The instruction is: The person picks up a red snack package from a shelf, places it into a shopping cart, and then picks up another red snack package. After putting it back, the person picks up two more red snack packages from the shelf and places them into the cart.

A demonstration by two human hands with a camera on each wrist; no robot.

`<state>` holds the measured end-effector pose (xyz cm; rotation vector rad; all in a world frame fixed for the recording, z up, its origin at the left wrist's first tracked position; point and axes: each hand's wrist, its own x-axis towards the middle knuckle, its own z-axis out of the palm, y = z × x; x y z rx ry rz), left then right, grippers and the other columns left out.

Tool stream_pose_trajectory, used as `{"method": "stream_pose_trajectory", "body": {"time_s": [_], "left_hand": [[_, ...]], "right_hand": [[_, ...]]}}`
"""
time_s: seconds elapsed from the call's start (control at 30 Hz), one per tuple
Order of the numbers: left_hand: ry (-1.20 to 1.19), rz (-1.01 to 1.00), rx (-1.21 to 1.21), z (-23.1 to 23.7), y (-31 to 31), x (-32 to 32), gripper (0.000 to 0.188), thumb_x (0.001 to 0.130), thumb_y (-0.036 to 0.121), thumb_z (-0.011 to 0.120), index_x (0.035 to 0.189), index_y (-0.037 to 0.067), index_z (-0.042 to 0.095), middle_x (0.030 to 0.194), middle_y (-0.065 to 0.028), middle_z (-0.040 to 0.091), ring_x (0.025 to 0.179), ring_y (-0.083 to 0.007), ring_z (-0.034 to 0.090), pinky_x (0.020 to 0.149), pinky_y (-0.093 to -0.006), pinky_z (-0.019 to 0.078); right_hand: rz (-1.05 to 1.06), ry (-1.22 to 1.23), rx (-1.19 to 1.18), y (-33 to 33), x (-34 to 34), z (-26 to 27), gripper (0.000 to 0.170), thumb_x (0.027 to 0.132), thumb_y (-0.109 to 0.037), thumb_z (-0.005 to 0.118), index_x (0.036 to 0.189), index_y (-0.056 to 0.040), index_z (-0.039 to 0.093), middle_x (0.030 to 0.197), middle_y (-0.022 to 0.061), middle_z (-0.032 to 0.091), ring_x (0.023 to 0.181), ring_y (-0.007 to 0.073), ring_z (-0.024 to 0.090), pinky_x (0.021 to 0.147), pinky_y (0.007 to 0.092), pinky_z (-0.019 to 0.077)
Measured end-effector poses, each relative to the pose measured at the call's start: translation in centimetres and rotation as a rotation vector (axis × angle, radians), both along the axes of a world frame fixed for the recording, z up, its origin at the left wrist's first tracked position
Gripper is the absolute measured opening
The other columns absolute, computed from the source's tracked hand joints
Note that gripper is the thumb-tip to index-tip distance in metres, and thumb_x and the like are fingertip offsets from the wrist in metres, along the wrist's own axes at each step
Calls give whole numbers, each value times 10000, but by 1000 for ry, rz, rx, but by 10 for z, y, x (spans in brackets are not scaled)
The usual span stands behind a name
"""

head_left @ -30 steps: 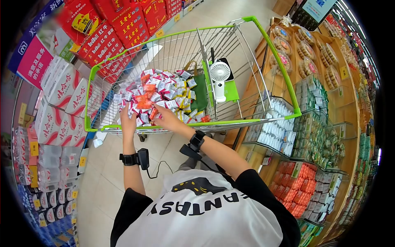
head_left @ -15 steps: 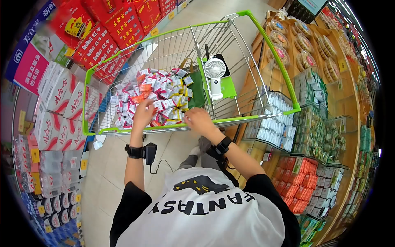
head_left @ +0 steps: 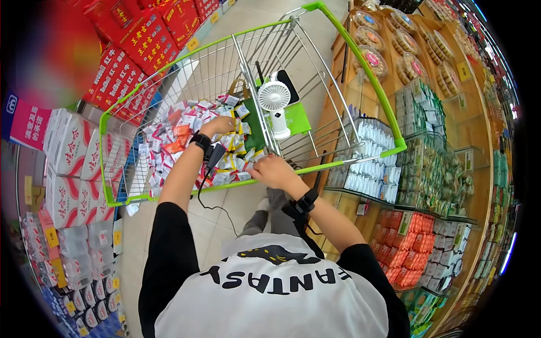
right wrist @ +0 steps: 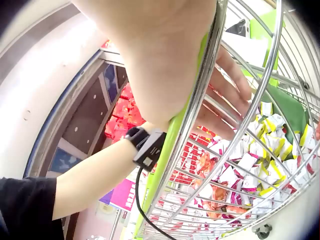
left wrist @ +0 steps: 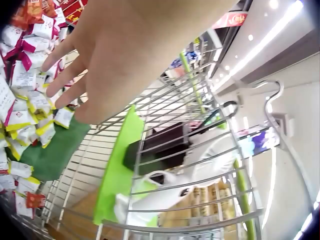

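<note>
A heap of small wrapped snack packets, mostly white with pink or yellow ends, lies in the shopping cart. Some orange packets sit among them. Over the heap's right side reaches my left hand; in the left wrist view its fingers are spread and hold nothing. My right hand is at the cart's near green rim. In the right wrist view its loosely extended fingers are inside the wire side, near the yellow-ended packets. A dark green bag lies beside the heap.
A white handheld fan and a dark phone-like device rest on the cart's green seat flap. Red drink boxes and white cartons are stacked left. Shelves of packaged snacks line the right.
My left hand has moved right and forward across the heap. The right hand has left the packets' middle and shifted right to the near rim. The cart appears farther left in the view.
</note>
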<state>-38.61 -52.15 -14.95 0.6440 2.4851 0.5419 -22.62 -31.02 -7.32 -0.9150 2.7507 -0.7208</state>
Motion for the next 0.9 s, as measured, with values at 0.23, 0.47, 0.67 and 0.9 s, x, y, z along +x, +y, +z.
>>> {"method": "stream_pose_trajectory", "body": {"time_s": [0.23,0.47,0.67,0.9], "left_hand": [[-18,-47,-378,-98,46,3,236,745,134,470,884,32,630,931,-187,603,831,-352,595,706,-451,484],[106,-159,-206,-207,62,19,271,781,193,459,910,24,628,858,-174,619,730,-332,603,628,-393,481],[17,-171,-271,-265,98,21,270,783,196,462,906,22,628,852,-169,619,726,-326,601,627,-388,479],[-45,-182,-296,-292,112,28,269,786,201,465,901,20,628,844,-163,620,721,-319,598,626,-381,477]], "right_hand": [[-41,1,44,-2,3,2,428,787,-334,447,568,9,581,617,166,579,561,310,570,566,405,456],[-15,-142,84,-3,1,14,399,771,-302,437,548,2,566,582,154,557,571,310,569,563,415,458],[-67,-141,-42,-3,3,11,391,749,-283,461,478,-14,544,455,148,496,462,313,536,493,388,444],[-52,-156,-116,-1,2,12,334,724,-229,475,469,-18,521,452,120,474,409,285,497,436,369,411]]}}
